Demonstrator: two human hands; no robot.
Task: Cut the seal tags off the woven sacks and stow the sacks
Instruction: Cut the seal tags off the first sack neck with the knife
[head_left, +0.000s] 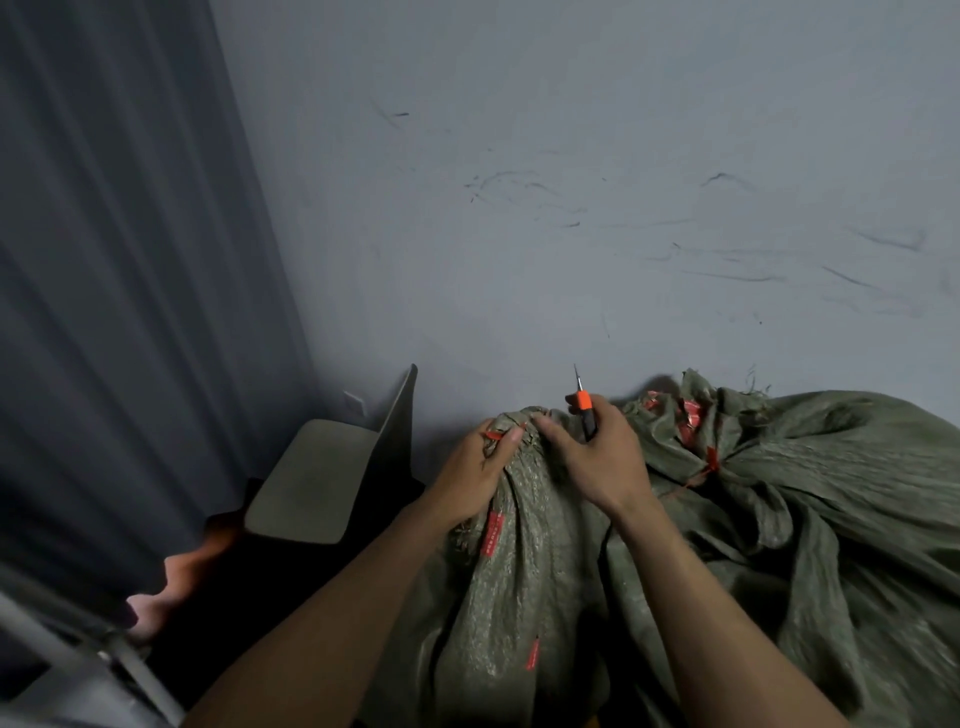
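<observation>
Two hands meet at the near olive-green woven sack's (519, 571) tied neck, left hand (483, 465) pinching its red plastic seal tag (493, 435), right hand (597, 460) curled round an orange-and-black utility knife (585, 408) whose far-pointing blade must probably swing down to cut.

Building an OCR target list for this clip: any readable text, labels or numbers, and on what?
Nothing legible in this frame.
Upper red tag on the near sack: pale print, too blurred to read.
Lower red tag, same sack: too small to read.
Red tags bunched at the far sack neck: blurred, unreadable.
Knife in the right hand: no marking visible.
</observation>
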